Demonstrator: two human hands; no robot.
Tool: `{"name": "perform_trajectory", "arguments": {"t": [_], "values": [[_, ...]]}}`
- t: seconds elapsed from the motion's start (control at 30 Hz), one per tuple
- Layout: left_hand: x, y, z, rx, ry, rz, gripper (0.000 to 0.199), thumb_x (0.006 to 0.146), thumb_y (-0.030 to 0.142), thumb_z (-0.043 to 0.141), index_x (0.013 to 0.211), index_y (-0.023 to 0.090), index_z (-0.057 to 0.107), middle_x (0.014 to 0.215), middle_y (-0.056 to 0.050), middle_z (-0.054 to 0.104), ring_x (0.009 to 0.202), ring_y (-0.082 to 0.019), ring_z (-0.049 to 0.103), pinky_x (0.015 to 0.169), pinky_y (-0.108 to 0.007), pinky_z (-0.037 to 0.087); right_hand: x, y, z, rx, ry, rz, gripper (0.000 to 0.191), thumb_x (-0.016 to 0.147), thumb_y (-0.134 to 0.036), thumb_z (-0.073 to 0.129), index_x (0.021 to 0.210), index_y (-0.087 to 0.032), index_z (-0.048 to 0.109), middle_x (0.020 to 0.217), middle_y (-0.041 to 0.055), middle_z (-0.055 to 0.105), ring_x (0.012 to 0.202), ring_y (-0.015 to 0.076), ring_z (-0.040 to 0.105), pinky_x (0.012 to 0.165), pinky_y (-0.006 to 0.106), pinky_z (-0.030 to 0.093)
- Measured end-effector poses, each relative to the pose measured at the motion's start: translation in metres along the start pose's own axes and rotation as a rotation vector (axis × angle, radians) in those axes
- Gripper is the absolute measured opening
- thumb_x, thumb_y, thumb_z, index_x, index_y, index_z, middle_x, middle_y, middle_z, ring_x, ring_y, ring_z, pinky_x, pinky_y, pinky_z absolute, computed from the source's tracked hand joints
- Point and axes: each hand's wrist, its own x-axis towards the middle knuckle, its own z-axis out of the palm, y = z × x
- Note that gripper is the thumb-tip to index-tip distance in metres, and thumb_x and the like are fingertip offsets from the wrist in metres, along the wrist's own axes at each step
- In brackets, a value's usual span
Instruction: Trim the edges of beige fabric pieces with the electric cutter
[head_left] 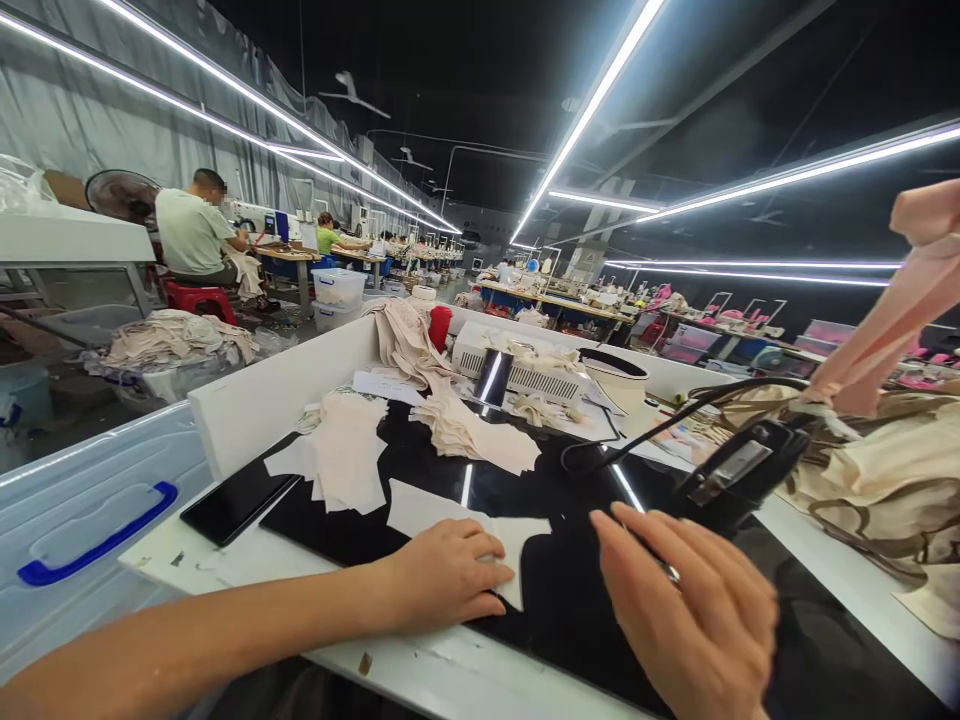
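My left hand [454,575] lies flat with fingers spread on a cream cut fabric piece [427,505], pressing it to the glossy black board [570,590]. At lower right, my right hand [694,610] is raised over the board with its fingers bent together. A thin dark item with a shiny metal end shows between thumb and fingers; its kind cannot be made out. Beyond my left hand are a pile of cream fabric pieces [349,450] and a fanned stack of similar pieces [472,430]. A black device [739,470] with a cable hangs from a pink fabric strip [862,330].
A dark phone-like slab [240,490] lies left on the board. Behind stand a white vented machine [517,370], a red cone [440,325] and a tape roll [611,375]. A lidded plastic box [97,510] is at left, heaped fabric [877,470] at right. A co-worker [195,230] sits farther back.
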Motion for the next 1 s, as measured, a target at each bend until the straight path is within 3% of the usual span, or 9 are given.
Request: {"name": "perform_trajectory", "arguments": {"t": [0.07, 0.17, 0.27, 0.37, 0.47, 0.53, 0.67, 0.83, 1.0], "values": [[-0.001, 0.003, -0.001, -0.002, -0.002, -0.005, 0.029, 0.103, 0.042, 0.068, 0.12, 0.018, 0.07, 0.126, -0.007, 0.068, 0.111, -0.024, 0.064, 0.103, -0.035, 0.05, 0.008, 0.012, -0.011, -0.073, 0.165, 0.166, 0.076, 0.082, -0.018, 0.088, 0.149, -0.037, 0.057, 0.118, 0.0067, 0.073, 0.11, 0.0334, 0.067, 0.104, 0.051, 0.053], [-0.003, 0.006, -0.002, -0.021, -0.021, -0.021, 0.031, 0.102, 0.042, 0.07, 0.122, 0.019, 0.068, 0.126, -0.007, 0.068, 0.112, -0.024, 0.063, 0.102, -0.035, 0.05, 0.019, 0.024, -0.013, 0.056, 0.281, 0.586, 0.083, 0.078, -0.038, 0.092, 0.151, -0.04, 0.052, 0.144, 0.0091, 0.058, 0.133, 0.0416, 0.056, 0.112, 0.061, 0.047], [-0.005, 0.008, -0.002, -0.047, -0.03, -0.043, 0.03, 0.101, 0.04, 0.072, 0.123, 0.02, 0.068, 0.126, -0.006, 0.068, 0.114, -0.026, 0.063, 0.103, -0.036, 0.05, 0.027, 0.028, -0.002, 0.395, 0.17, 0.908, 0.104, 0.077, -0.05, 0.089, 0.16, -0.039, 0.029, 0.158, 0.0122, 0.043, 0.147, 0.0387, 0.043, 0.114, 0.06, 0.044], [-0.007, 0.009, -0.003, -0.072, -0.022, -0.044, 0.029, 0.101, 0.036, 0.072, 0.124, 0.02, 0.068, 0.126, -0.007, 0.068, 0.115, -0.026, 0.062, 0.104, -0.037, 0.051, 0.031, 0.028, 0.013, 0.671, 0.068, 1.149, 0.105, 0.072, -0.056, 0.09, 0.156, -0.033, 0.033, 0.134, 0.0117, 0.062, 0.121, 0.0332, 0.065, 0.102, 0.055, 0.054], [-0.007, 0.009, -0.007, -0.09, -0.019, -0.027, 0.028, 0.102, 0.034, 0.071, 0.125, 0.019, 0.068, 0.125, -0.007, 0.069, 0.115, -0.025, 0.063, 0.105, -0.038, 0.052, 0.037, 0.023, 0.026, 0.852, 0.107, 1.192, 0.061, 0.075, -0.055, 0.087, 0.122, -0.025, 0.061, 0.104, 0.0041, 0.071, 0.085, 0.0235, 0.073, 0.083, 0.044, 0.062], [-0.006, 0.008, -0.011, -0.105, -0.029, -0.025, 0.028, 0.101, 0.032, 0.071, 0.125, 0.018, 0.067, 0.125, -0.008, 0.069, 0.114, -0.025, 0.064, 0.104, -0.038, 0.053, 0.041, 0.017, 0.03, 0.875, 0.142, 1.196, 0.048, 0.075, -0.053, 0.087, 0.105, -0.023, 0.064, 0.095, 0.0016, 0.071, 0.077, 0.0208, 0.072, 0.074, 0.039, 0.062], [-0.002, 0.008, -0.012, -0.141, -0.028, 0.0, 0.026, 0.101, 0.026, 0.07, 0.124, 0.016, 0.066, 0.124, -0.009, 0.07, 0.113, -0.024, 0.066, 0.102, -0.037, 0.054, 0.045, 0.004, 0.027, 0.854, 0.134, 1.15, 0.045, 0.075, -0.046, 0.089, 0.104, -0.025, 0.061, 0.095, -0.0003, 0.07, 0.076, 0.0191, 0.07, 0.07, 0.035, 0.061], [0.008, 0.008, 0.001, -0.146, -0.029, 0.094, 0.013, 0.101, 0.025, 0.069, 0.109, 0.015, 0.067, 0.111, -0.008, 0.072, 0.102, -0.022, 0.068, 0.096, -0.033, 0.055, 0.039, -0.015, 0.015, 0.932, 0.184, 1.071, 0.037, 0.081, -0.036, 0.087, 0.098, -0.028, 0.055, 0.09, -0.0033, 0.067, 0.057, 0.014, 0.063, 0.059, 0.032, 0.056], [0.015, 0.009, 0.005, -0.169, -0.074, 0.098, 0.014, 0.106, 0.023, 0.061, 0.097, 0.015, 0.068, 0.101, -0.006, 0.072, 0.096, -0.02, 0.068, 0.091, -0.031, 0.054, 0.036, -0.037, 0.004, 1.101, 0.197, 1.146, 0.033, 0.088, -0.032, 0.08, 0.105, -0.03, 0.052, 0.086, -0.0048, 0.064, 0.06, 0.0139, 0.063, 0.054, 0.03, 0.056]]}}
